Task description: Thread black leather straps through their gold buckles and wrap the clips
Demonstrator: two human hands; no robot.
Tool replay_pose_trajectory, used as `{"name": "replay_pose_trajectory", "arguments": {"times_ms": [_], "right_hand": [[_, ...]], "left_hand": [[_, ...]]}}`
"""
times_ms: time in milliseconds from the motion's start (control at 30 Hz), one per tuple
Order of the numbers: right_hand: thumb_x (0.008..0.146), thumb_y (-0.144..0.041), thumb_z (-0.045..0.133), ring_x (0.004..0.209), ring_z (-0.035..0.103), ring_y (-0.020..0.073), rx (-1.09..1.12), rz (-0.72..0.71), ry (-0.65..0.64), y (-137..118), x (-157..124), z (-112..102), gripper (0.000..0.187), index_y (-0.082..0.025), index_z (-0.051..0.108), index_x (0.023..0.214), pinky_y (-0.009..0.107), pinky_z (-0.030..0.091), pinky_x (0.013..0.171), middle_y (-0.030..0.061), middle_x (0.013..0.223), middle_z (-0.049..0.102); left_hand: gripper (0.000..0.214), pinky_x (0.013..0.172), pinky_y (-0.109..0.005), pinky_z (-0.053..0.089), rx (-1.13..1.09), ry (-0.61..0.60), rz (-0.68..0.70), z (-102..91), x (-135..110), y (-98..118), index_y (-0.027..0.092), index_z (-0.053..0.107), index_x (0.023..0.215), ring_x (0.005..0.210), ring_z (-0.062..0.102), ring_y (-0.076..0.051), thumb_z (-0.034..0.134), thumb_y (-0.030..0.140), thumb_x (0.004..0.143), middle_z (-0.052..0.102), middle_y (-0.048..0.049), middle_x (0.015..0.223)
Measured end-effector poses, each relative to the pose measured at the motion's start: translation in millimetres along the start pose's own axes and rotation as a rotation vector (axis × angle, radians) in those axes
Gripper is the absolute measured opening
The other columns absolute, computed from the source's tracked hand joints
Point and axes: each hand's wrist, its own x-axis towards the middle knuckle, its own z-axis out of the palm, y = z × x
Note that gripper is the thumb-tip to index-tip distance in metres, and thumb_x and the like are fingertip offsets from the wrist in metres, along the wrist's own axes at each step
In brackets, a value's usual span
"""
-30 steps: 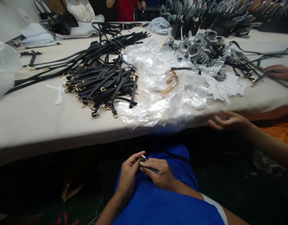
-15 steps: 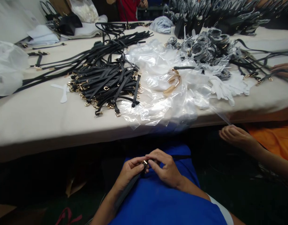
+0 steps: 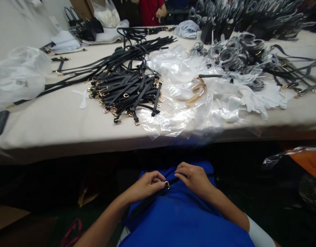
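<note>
Over my lap, covered in blue cloth [image 3: 178,212], I hold a black strap [image 3: 173,180] with a small gold buckle [image 3: 167,185]. My left hand [image 3: 150,185] is closed on the strap just left of the buckle, thumb and fingers pinching it. To the right, my right hand [image 3: 194,175] pinches the same strap a short way from the buckle. Part of the strap is hidden under the fingers, and its dark ends blur into the shadow. A pile of short black straps with gold clasps [image 3: 129,89] lies on the table above my hands.
Clear plastic bags [image 3: 178,99] spread over the pale tablecloth [image 3: 55,133]. White gloves [image 3: 258,99] and plastic-wrapped straps [image 3: 232,51] lie at right. A white plastic bag [image 3: 21,75] sits left. A person in red [image 3: 150,12] stands across the table; orange cloth [image 3: 308,164] shows at right.
My hands have moved apart: the right hand has slid away from the buckle along the strap. The neighbour's hand at right has left view, and a clear bag shows there.
</note>
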Motion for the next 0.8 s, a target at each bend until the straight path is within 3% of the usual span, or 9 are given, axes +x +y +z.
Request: {"name": "replay_pose_trajectory", "arguments": {"times_ms": [100, 167, 233, 333, 533, 667, 800], "right_hand": [[0.087, -0.035, 0.068, 0.112, 0.056, 0.0204, 0.239, -0.226, -0.105, -18, 7, -2, 0.043, -0.027, 0.059, 0.128, 0.030, 0.043, 0.097, 0.0060, 0.125, 0.060], [0.084, -0.035, 0.071, 0.111, 0.056, 0.0195, 0.367, -0.278, -0.216, -27, 11, 2, 0.059, -0.027, 0.049, 0.138, 0.029, 0.044, 0.096, 0.0062, 0.125, 0.058], [0.087, -0.033, 0.068, 0.099, 0.060, 0.0178, 0.426, -0.232, -0.257, -30, 13, 7, 0.049, -0.028, 0.054, 0.134, 0.027, 0.046, 0.088, 0.0042, 0.113, 0.063], [0.090, -0.034, 0.062, 0.086, 0.062, 0.0165, 0.515, -0.113, -0.206, -18, 11, 8, 0.025, -0.024, 0.071, 0.112, 0.026, 0.045, 0.079, 0.0020, 0.093, 0.068], [0.079, -0.051, 0.069, 0.058, 0.050, 0.0114, 0.766, 0.228, -0.048, 32, 6, 2, 0.043, -0.014, 0.072, 0.102, 0.025, 0.040, 0.057, 0.0023, 0.074, 0.065], [0.074, -0.053, 0.072, 0.058, 0.049, 0.0112, 0.812, 0.283, 0.026, 49, 3, 3, 0.047, -0.014, 0.072, 0.100, 0.026, 0.041, 0.057, 0.0043, 0.078, 0.066], [0.075, -0.055, 0.071, 0.062, 0.051, 0.0126, 0.808, 0.295, 0.099, 63, 3, 5, 0.048, -0.014, 0.073, 0.098, 0.027, 0.044, 0.059, 0.0069, 0.084, 0.067]], "left_hand": [[0.036, 0.067, -0.026, 0.041, -0.028, 0.042, 0.075, 4.4, 8, 2, 0.014, 0.061, 0.097, 0.076, 0.056, -0.015, 0.070, 0.044, 0.078, 0.062, -0.0017, 0.083], [0.034, 0.067, -0.026, 0.044, -0.072, 0.065, 0.093, 2.5, 10, 3, 0.016, 0.059, 0.094, 0.075, 0.058, -0.016, 0.068, 0.045, 0.078, 0.062, -0.0014, 0.084], [0.033, 0.061, -0.027, 0.044, -0.119, 0.047, 0.071, -5.5, 6, 4, 0.018, 0.056, 0.093, 0.065, 0.060, -0.016, 0.062, 0.048, 0.082, 0.062, -0.0003, 0.076], [0.037, 0.056, -0.026, 0.042, -0.087, 0.045, 0.058, -26.4, -8, 2, 0.015, 0.059, 0.094, 0.055, 0.057, -0.014, 0.057, 0.052, 0.085, 0.063, -0.0008, 0.067], [0.034, 0.069, -0.025, 0.045, 0.028, 0.126, 0.066, -61.2, -42, -8, 0.015, 0.068, 0.108, 0.074, 0.060, -0.015, 0.063, 0.039, 0.084, 0.069, -0.0038, 0.085], [0.037, 0.095, -0.034, 0.044, 0.063, 0.092, 0.094, -69.4, -55, -13, 0.019, 0.067, 0.114, 0.106, 0.062, -0.025, 0.068, 0.030, 0.079, 0.070, -0.0074, 0.115], [0.030, 0.096, -0.033, 0.043, 0.242, 0.193, 0.084, -76.5, -63, -14, 0.022, 0.071, 0.108, 0.104, 0.063, -0.025, 0.067, 0.026, 0.079, 0.072, -0.0048, 0.110]]}}
